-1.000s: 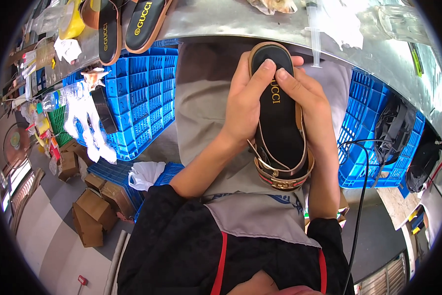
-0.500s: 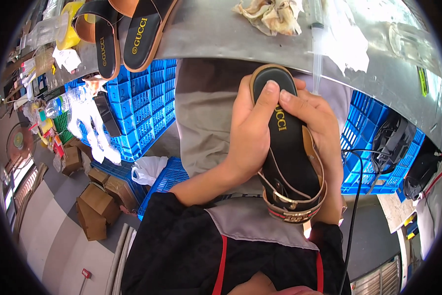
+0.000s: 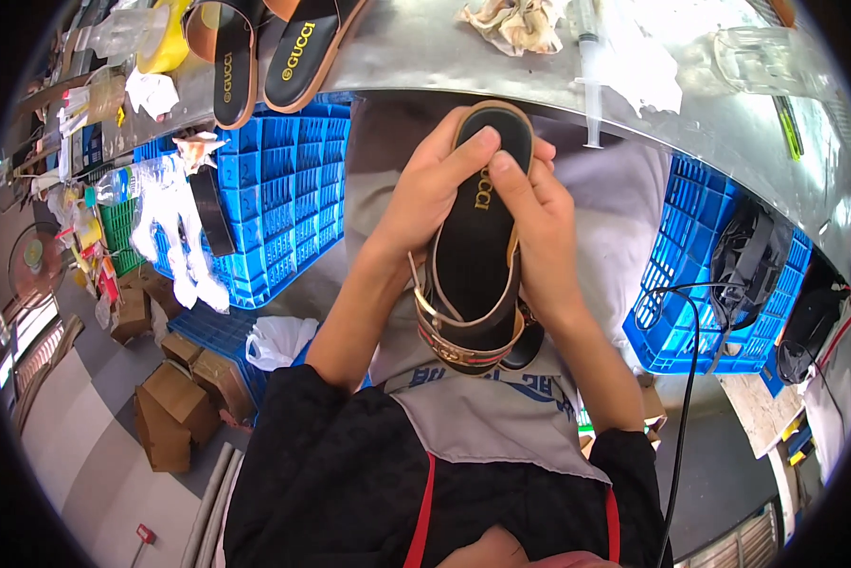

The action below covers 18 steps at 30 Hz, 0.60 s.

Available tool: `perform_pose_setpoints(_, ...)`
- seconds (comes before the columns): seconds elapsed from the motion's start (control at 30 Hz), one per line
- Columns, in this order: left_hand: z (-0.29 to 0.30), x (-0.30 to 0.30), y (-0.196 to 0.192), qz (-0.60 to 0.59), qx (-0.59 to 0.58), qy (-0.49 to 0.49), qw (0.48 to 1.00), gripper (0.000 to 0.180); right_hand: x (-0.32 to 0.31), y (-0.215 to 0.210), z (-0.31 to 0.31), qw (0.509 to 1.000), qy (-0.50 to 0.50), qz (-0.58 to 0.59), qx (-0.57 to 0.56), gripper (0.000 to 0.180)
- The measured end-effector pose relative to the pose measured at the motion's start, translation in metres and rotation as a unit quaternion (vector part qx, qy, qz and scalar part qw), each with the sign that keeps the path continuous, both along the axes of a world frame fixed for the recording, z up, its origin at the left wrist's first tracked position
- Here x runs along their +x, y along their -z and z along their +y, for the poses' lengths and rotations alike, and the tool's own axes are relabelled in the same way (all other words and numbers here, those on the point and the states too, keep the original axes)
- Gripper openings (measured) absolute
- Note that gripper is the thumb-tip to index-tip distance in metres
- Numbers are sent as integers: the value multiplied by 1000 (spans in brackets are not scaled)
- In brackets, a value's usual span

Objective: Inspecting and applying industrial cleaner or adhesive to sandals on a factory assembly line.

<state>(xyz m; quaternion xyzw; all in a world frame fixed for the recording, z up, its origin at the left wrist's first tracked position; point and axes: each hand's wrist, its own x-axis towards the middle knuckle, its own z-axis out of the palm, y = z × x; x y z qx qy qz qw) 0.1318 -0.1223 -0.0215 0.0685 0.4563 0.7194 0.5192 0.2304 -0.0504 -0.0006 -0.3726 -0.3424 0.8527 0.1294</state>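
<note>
I hold a black sandal (image 3: 480, 239) with a tan sole edge and gold lettering above my lap, its toe end pointing away from me. My left hand (image 3: 433, 185) is closed on its left edge, with the thumb pressed on the insole. Gripping the opposite edge, my right hand (image 3: 542, 213) also lays its thumb on the insole, close to the other thumb. Straps with a gold buckle and a red-striped band (image 3: 468, 355) curve round the near end. Just right of that band, a dark rounded part shows, partly hidden by the sandal.
On the metal table (image 3: 406, 57) lie two black slides (image 3: 312, 57), a crumpled cloth (image 3: 515, 24), a syringe (image 3: 590, 80) and a green-yellow cutter (image 3: 788, 128). Blue crates (image 3: 283, 199) stand left, another crate (image 3: 676, 227) with a black bag right. A black cable (image 3: 688, 398) hangs at right.
Both hands have carried the sandal left and slightly away from me, tilting its near end leftward. My thumbs stay on the insole. The view has shifted a little.
</note>
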Motion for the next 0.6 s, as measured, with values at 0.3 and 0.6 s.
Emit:
perform_pose_setpoints(0.3,-34,24,-38,68,94,2,993,32,38,-15,-25,981,-56,83,165,28)
perform_pose_setpoints(0.6,-57,29,-54,195,92,15,976,34,51,-25,-30,950,-90,125,272,28)
